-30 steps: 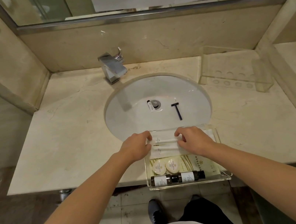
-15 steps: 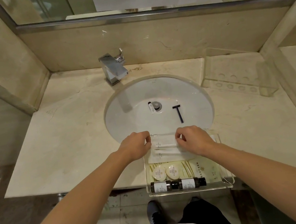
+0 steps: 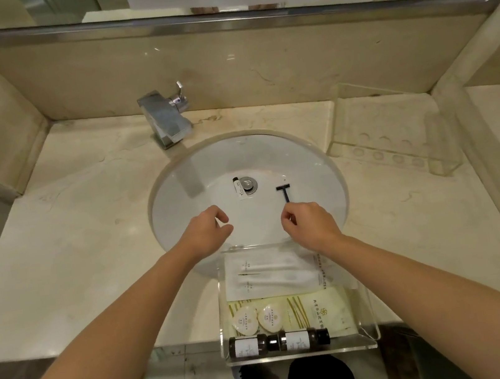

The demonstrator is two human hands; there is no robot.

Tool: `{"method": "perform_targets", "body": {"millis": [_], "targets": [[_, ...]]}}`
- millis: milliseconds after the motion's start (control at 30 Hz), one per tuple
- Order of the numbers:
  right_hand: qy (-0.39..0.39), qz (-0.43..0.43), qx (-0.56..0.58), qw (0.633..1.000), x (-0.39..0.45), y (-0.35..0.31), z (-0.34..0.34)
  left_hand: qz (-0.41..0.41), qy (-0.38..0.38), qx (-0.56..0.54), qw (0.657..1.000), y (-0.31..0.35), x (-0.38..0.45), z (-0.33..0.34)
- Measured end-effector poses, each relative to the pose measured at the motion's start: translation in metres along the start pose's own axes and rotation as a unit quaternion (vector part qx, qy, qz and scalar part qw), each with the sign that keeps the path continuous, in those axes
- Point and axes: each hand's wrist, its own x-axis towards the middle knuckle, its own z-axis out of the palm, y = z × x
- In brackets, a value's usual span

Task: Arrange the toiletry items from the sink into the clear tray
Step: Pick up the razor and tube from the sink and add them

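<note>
Two bare forearms reached from the near edge out over the white sink (image 3: 175,181); the left hand (image 3: 206,230) hovered above the bowl's near slope, fingers loosely curled and slightly apart, holding nothing; the right hand (image 3: 309,221) had thumb and forefinger pinched at the near end of the black razor (image 3: 284,192), though actual contact was unclear; a small tube (image 3: 238,188) lay beside the drain (image 3: 248,183); the clear tray (image 3: 368,311), near the sink, overhung the counter's (image 3: 74,266) near edge.
</note>
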Motion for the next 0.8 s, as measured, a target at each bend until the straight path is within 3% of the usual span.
{"method": "perform_targets", "body": {"millis": [133,300,433,567,800], "targets": [[-0.046,0.034,0.000,0.998,0.031,0.009,0.002,-0.046,-0.021,-0.026,0.998,-0.003,0.022,0.000],[-0.142,0.058,-0.031,0.988,0.076,0.030,0.017,-0.134,-0.035,-0.166,0.976,-0.002,0.056,0.007],[-0.180,0.085,-0.079,0.977,0.107,0.044,0.033,-0.172,-0.035,-0.214,0.961,-0.005,0.089,0.018],[-0.168,0.072,-0.150,0.972,0.133,0.052,0.052,-0.168,-0.041,-0.181,0.968,-0.015,0.128,0.034],[-0.160,0.040,-0.152,0.975,0.157,0.067,0.081,-0.124,-0.065,0.045,0.989,-0.016,0.193,0.072]]}}
